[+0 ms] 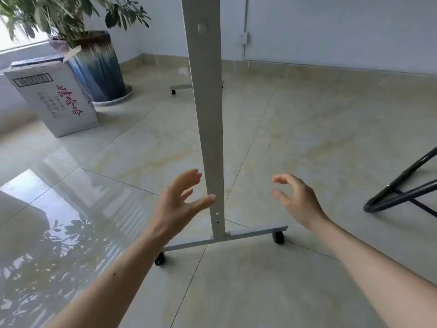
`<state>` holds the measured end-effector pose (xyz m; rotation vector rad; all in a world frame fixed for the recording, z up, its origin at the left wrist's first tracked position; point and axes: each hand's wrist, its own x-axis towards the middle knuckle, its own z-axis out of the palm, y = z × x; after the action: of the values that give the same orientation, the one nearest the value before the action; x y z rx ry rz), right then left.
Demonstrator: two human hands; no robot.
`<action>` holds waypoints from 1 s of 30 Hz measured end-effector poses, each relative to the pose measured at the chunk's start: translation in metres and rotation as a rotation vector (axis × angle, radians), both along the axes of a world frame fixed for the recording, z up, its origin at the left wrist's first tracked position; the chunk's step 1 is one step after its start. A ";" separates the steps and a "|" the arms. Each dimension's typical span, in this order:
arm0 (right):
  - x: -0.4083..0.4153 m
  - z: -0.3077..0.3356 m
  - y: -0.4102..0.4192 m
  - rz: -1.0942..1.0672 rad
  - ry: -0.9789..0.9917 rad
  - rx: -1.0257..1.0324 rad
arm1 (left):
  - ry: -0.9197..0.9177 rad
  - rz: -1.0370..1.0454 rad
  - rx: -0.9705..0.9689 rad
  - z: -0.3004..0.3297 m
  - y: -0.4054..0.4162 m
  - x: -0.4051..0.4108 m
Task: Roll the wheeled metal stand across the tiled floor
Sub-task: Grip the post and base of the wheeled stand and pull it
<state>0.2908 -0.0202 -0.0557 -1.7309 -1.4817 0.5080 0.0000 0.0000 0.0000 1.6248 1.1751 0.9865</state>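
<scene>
Left hand [178, 204] is open, fingers spread, thumb tip at the left edge of the stand's [208, 119] grey upright; contact cannot be confirmed. Right hand [295, 197] is open, fingers loosely curled, clear of the post. Stand rests upright on its castors [278, 237] on the tiled floor [307, 138].

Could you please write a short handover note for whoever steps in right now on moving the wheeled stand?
Left hand: open, thumb tip at the edge of the stand's upright post, not gripping.
Right hand: open, fingers curled, clear of the post to its right.
Stand: upright on the tiled floor, near base bar on two castors; far base bar visible behind.
Nearby: cardboard box and potted plant ahead left, black chair frame to the right.
Done: cannot tell how far it has rolled.
Left: take hold of the post and roll it, steering between these.
</scene>
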 end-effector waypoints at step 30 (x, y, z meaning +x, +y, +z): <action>0.041 -0.165 0.014 0.261 -0.856 -0.485 | -0.049 0.167 0.315 -0.072 0.018 0.028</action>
<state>0.3320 -0.0061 -0.2203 -2.3033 -2.3495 0.2641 0.0283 0.0185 -0.0715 1.7524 1.1813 1.3673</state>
